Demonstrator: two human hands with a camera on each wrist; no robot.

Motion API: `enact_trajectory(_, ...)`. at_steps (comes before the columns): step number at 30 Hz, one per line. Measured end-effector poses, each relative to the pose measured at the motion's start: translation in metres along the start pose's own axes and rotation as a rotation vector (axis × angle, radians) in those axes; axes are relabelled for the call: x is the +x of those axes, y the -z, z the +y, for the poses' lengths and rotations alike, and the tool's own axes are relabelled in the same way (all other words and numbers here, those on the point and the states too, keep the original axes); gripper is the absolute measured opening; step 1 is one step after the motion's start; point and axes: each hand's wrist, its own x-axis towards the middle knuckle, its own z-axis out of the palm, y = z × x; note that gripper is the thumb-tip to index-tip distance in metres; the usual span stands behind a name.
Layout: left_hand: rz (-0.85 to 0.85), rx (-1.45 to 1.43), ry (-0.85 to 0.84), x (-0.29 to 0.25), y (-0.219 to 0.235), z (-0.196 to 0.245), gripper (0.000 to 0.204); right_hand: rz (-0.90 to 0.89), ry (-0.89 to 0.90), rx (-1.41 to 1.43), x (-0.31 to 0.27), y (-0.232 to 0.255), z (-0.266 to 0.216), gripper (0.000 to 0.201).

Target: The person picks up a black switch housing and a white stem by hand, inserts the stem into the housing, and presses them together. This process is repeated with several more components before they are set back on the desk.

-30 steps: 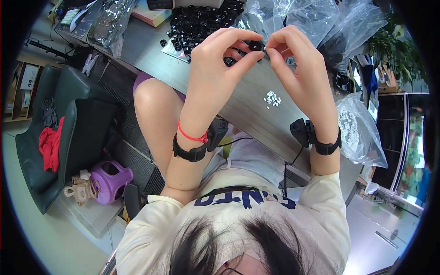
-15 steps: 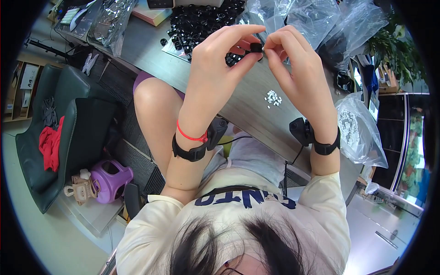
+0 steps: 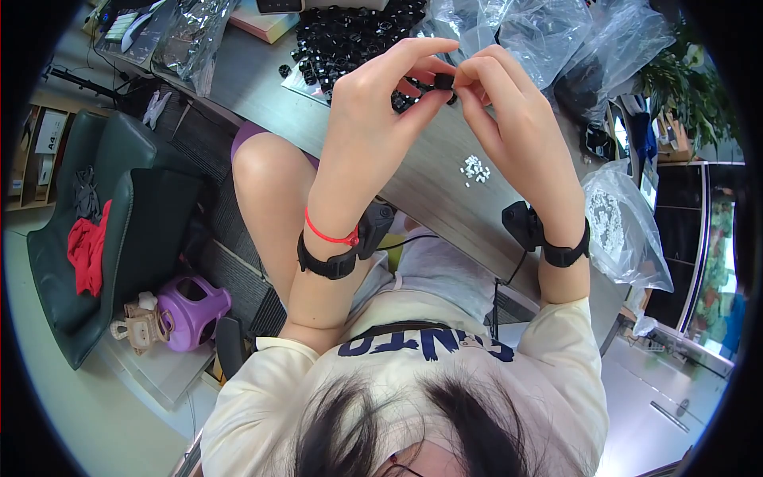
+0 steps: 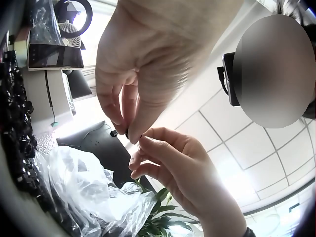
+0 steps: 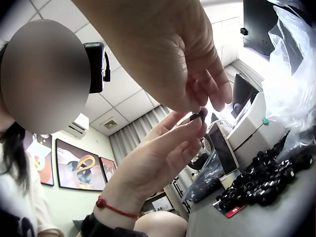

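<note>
My left hand [image 3: 369, 103] pinches a small round black plastic part [image 3: 443, 81] between thumb and fingers, with the index finger stretched out above it. In the right wrist view, the black part [image 5: 197, 116] shows between the left fingertips. My right hand [image 3: 513, 103] has its thumb and index fingertip pinched together right at the part's side; the tiny white piece it grips is hidden by the fingers. Below the hands, a small scatter of white pieces [image 3: 475, 171] lies on the grey table [image 3: 429, 171]. Behind the left hand spreads a heap of similar black parts [image 3: 342, 44].
Clear plastic bags [image 3: 540, 40] lie at the back right. Another bag holding white pieces [image 3: 608, 226] sits at the table's right edge. A box [image 3: 266, 25] stands at the back left. A green chair [image 3: 119, 167] is to the left of the table.
The black part has turned in my left fingers, and the left index finger has lifted off it. My right fingertips have moved left, from just beside the part up against it.
</note>
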Motion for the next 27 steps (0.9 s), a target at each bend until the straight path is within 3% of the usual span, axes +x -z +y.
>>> enact_trajectory(11, 0.003, -0.098, 0.021, 0.001, -0.003, -0.001, 0.040, -0.019, -0.011, -0.057, -0.003, 0.003, 0.006, 0.011)
enact_trajectory(15, 0.017, -0.154, 0.001, 0.001, -0.004, -0.001, 0.033, -0.213, -0.125, -0.067, -0.029, 0.012, 0.032, 0.009)
enact_trajectory(17, 0.020, -0.158, -0.001, 0.001, -0.002, -0.001, 0.031, -0.413, -0.226, -0.055, -0.056, 0.009, 0.049, 0.008)
enact_trajectory(21, 0.022, -0.154, 0.023, 0.001, -0.002, 0.002, 0.025, -0.557, -0.348, 0.016, -0.078, 0.009, 0.053, 0.008)
enact_trajectory(27, -0.015, -0.028, -0.013, 0.002, 0.002, 0.002, 0.022, -0.483, -0.297, 0.064, -0.084, 0.002, 0.051, 0.009)
